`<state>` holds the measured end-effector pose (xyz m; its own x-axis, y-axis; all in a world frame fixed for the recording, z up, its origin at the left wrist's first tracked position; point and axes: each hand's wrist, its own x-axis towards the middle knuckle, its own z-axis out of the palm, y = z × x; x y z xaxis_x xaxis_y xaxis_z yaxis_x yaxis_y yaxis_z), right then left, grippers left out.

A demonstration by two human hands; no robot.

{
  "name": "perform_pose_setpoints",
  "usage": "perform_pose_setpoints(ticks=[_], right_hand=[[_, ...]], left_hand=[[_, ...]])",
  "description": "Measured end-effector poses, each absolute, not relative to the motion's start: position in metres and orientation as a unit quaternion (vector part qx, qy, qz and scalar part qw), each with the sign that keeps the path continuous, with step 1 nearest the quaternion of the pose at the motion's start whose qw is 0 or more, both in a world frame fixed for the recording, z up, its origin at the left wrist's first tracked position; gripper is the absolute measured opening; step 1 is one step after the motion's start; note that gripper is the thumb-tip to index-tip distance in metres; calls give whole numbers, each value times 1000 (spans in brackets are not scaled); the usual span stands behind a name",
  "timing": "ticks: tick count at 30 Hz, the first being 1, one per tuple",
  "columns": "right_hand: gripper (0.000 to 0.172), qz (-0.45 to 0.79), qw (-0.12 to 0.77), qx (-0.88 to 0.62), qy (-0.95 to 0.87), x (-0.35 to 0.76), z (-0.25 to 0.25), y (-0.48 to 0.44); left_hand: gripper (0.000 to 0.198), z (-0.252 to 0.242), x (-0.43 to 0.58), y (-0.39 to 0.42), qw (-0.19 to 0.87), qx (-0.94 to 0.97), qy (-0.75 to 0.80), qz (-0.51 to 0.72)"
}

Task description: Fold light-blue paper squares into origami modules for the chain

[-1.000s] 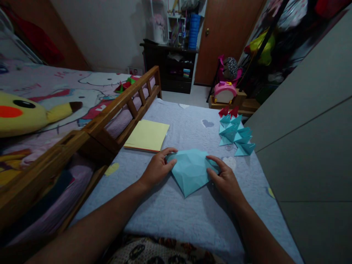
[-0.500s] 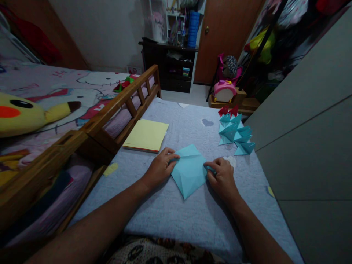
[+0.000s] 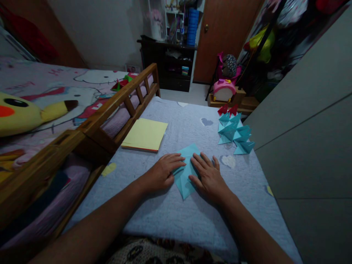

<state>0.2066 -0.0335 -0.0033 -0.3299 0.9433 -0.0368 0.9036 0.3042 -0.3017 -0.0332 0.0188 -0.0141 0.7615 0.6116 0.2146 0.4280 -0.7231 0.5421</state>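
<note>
A light blue sheet of origami paper (image 3: 184, 183) lies on the cloth-covered surface with creases in it, one corner pointing toward me. My left hand (image 3: 166, 169) rests on its left side, fingers stretched out over the paper. Across the right side lies my right hand (image 3: 207, 176), flat with the fingers spread. Both hands cover the paper's side corners, so their folds are partly hidden. Beyond my right hand stand several folded light blue paper pieces (image 3: 231, 128), with red folded pieces (image 3: 227, 110) behind them.
A stack of square paper (image 3: 145, 135), yellow on top, lies left of my hands. A wooden bed rail (image 3: 121, 99) runs along the left, with a yellow plush toy (image 3: 24, 113) beyond it. A pale cabinet panel (image 3: 308, 146) borders the right side.
My hands have gone from pinching the paper's side corners to lying flat on it. The right hand has moved inward to the left, over the paper.
</note>
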Motion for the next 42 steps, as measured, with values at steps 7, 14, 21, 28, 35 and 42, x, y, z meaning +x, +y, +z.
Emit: perform_pose_setpoints(ticks=[7,14,21,28,35,42], right_hand=[[90,189,82,-525,-826,231,6,-41],[87,202,95,-506,-833,243,5,-46],[86,194,87,-498,-841,243,2,-44],[77,134,111,-531,-829,230,-5,-46],[64,112,143,-535,-825,225,-7,-43],[47,95,183,-529,-823,223,-9,-38]], left_hand=[[76,-7,-43,19,263,907,295,145],[58,-8,-43,21,264,894,315,178],[60,-4,-45,20,270,904,299,143],[76,-11,-44,21,278,898,310,146],[65,-11,-37,24,264,896,315,165],[72,-10,-35,24,271,895,310,172]])
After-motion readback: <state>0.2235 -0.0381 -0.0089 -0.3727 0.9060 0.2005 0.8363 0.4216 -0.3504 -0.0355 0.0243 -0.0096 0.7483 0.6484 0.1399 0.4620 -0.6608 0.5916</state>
